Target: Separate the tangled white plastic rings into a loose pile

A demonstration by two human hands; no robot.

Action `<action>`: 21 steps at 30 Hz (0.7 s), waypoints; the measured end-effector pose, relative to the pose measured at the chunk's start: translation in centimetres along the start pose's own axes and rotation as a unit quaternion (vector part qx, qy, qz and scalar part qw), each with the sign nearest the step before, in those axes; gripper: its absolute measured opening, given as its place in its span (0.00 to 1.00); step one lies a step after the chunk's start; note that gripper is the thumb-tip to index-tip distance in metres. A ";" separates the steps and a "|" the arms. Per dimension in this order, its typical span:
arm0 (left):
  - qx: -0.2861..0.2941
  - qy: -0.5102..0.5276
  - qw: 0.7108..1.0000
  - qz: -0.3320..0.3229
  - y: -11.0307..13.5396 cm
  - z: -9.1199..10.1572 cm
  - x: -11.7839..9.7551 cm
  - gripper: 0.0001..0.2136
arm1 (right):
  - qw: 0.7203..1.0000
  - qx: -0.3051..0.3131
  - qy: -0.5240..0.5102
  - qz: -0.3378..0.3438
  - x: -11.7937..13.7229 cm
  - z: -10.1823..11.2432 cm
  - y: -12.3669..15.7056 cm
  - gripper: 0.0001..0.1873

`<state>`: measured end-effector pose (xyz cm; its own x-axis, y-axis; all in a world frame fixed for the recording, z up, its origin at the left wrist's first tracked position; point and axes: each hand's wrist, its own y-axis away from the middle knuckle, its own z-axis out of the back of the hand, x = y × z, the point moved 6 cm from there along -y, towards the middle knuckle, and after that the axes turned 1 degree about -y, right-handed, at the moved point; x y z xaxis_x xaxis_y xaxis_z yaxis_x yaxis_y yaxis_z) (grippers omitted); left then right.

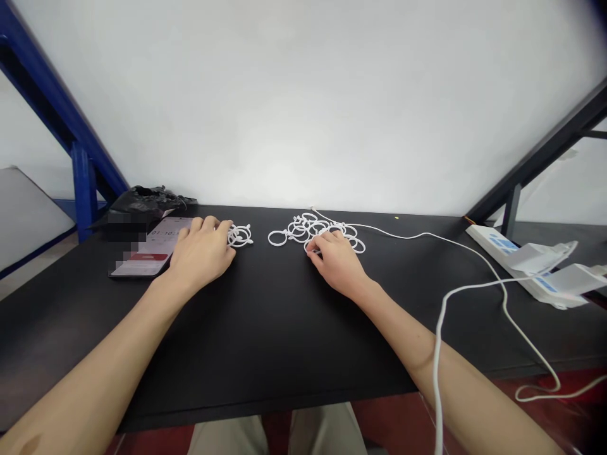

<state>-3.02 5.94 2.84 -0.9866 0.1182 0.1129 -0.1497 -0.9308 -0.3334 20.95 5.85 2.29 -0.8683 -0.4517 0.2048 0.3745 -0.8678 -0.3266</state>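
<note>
A loose pile of white plastic rings with small knobs (296,230), like curtain rings, lies toward the back of the black table (265,341). At the near edge of this pile is my right hand (336,262), its thumb and forefinger closed together at the rim of one ring. My left hand (202,249) rests palm down beside a smaller group of white rings (241,236), fingers stretched and thumb apart. It partly covers that group and the right edge of a phone or tablet (156,249).
A crumpled black plastic bag (142,201) sits behind the device at left. On the right, a white power strip (507,253) holds plugged-in chargers. A white cable (427,234) runs along the table, looping near my right forearm. Blue (61,101) and dark (545,151) frame bars flank the table.
</note>
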 end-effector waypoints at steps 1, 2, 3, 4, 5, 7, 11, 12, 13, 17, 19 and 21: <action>-0.003 0.006 1.000 -0.003 0.0 0.2 -0.3 0.22 | 1.000 0.001 -0.004 0.000 0.1 0.0 0.0 0.05; -0.008 0.015 1.000 -0.009 0.0 0.5 -0.7 0.22 | 1.000 0.003 -0.010 0.000 0.2 0.1 0.0 0.05; -0.017 0.028 0.999 -0.019 0.0 0.8 -1.2 0.22 | 1.000 0.005 -0.017 0.002 0.3 0.1 0.0 0.05; -0.025 0.045 0.998 -0.035 0.1 1.1 -1.8 0.21 | 1.000 0.007 -0.025 0.005 0.5 0.0 0.0 0.04; -0.033 0.069 0.995 -0.057 0.2 1.3 -2.6 0.20 | 0.999 0.008 -0.034 0.008 0.6 0.0 0.1 0.04; -0.037 0.127 0.985 -0.112 0.5 1.5 -4.3 0.19 | 0.998 0.010 -0.053 0.014 0.8 -0.1 0.2 0.05; -0.002 0.223 0.954 -0.202 1.4 1.2 -7.4 0.16 | 0.997 0.011 -0.078 0.026 0.9 -0.4 0.2 0.10; 0.008 0.235 0.948 -0.215 1.6 1.1 -7.9 0.15 | 0.996 0.008 -0.081 0.031 1.0 -0.4 0.2 0.10; 0.017 0.244 0.943 -0.225 1.8 1.0 -8.2 0.15 | 0.996 0.004 -0.084 0.035 1.0 -0.4 0.2 0.11; 0.026 0.257 0.940 -0.222 1.8 0.9 -8.2 0.14 | 0.995 -0.019 -0.092 0.040 1.1 -0.1 0.2 0.09; 0.019 0.262 0.942 -0.208 1.6 1.0 -7.8 0.13 | 0.994 -0.031 -0.093 0.037 1.3 0.2 0.1 0.06; 0.013 0.266 0.943 -0.198 1.5 1.1 -7.5 0.13 | 0.994 -0.042 -0.097 0.035 1.4 0.5 0.1 0.05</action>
<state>4.20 3.32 2.51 -0.7478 0.6096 -0.2630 -0.5192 -0.7839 -0.3406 19.92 4.99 3.03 -0.7596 -0.5480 0.3502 0.3957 -0.8168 -0.4199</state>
